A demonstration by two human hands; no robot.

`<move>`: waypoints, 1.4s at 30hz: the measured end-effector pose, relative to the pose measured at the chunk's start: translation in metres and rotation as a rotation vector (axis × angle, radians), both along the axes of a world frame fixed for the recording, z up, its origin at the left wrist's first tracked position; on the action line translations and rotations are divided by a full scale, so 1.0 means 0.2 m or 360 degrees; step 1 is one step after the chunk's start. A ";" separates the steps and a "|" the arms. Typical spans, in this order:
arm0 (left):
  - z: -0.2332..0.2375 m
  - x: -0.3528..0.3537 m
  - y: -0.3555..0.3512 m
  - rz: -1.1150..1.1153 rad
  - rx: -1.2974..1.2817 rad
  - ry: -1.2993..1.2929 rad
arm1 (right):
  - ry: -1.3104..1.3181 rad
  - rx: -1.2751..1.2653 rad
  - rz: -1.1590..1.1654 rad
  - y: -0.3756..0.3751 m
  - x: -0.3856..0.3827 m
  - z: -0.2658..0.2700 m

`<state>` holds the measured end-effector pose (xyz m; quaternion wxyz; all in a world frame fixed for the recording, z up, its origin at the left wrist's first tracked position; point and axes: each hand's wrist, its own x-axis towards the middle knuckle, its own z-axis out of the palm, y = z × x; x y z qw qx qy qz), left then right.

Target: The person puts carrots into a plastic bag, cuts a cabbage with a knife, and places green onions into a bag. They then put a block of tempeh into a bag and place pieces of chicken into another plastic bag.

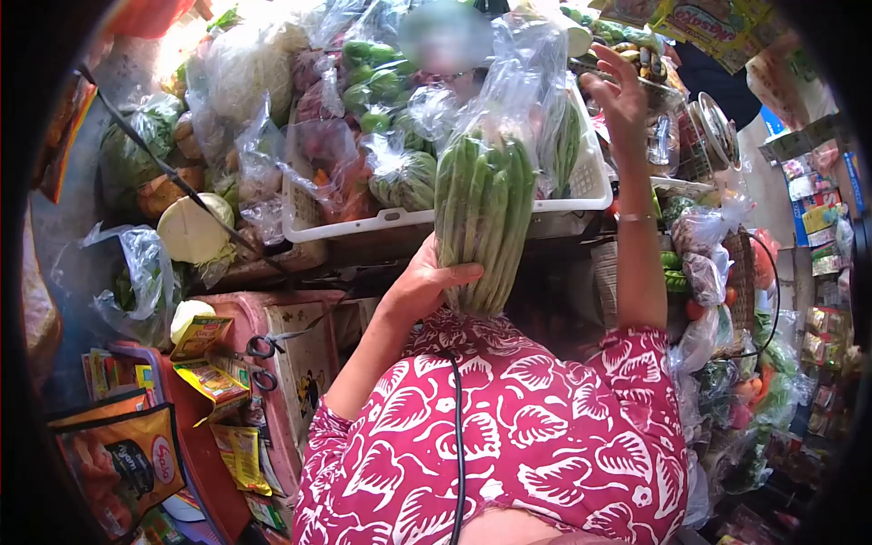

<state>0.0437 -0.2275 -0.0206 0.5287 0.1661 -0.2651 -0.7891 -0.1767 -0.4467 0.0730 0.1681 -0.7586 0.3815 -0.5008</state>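
Note:
My left hand point(438, 277) is closed around the lower end of a clear plastic bag of long green beans point(486, 218), thumb across the front. The bag stands upright before my chest, and its loose top point(522, 73) spreads above the beans. Up at the right, my right hand point(619, 95) is raised with its fingers apart and slightly curled, holding nothing visible. Behind the beans sits a white plastic basket point(381, 221) filled with bagged vegetables, among them green ones point(372, 86) and another bag of green pods point(404, 179).
A cut cabbage point(195, 227) and more bagged greens point(136, 150) lie to the left. Scissors point(263, 361) hang near seasoning packets point(213, 386) at lower left. Bagged produce point(704, 241) and a woven basket point(740, 282) crowd the right. A dark cable point(173, 173) crosses the upper left.

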 end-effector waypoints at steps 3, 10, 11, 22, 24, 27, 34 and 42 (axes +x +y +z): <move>0.10 -0.07 -0.12 -0.0046 -0.0071 -0.0146 | -0.0131 0.0463 0.0771 0.31 0.04 0.32; 0.31 -0.40 -0.59 0.0422 -0.0760 -0.0602 | 0.0241 0.0191 0.0380 0.33 -0.10 0.51; 0.28 -0.43 -0.64 0.0402 -0.0775 -0.0594 | 0.0250 0.0113 0.0380 0.26 -0.15 0.42; 0.15 -0.47 -0.73 0.0437 -0.0748 -0.1050 | 0.0510 -0.0206 0.0025 0.21 -0.28 0.39; 0.15 -0.45 -0.75 0.0434 -0.0734 -0.1070 | 0.0906 -0.0269 -0.0055 0.20 -0.21 0.40; 0.15 -0.44 -0.76 0.0470 -0.0707 -0.1115 | 0.1461 -0.0332 -0.0166 0.15 -0.15 0.36; 0.12 -0.42 -0.81 0.0595 -0.0730 -0.1203 | 0.1452 -0.0313 0.0191 0.23 -0.05 0.48; 0.05 -0.44 -0.82 0.0679 -0.0689 -0.1119 | 0.1635 0.0807 0.0296 -0.01 -0.22 0.50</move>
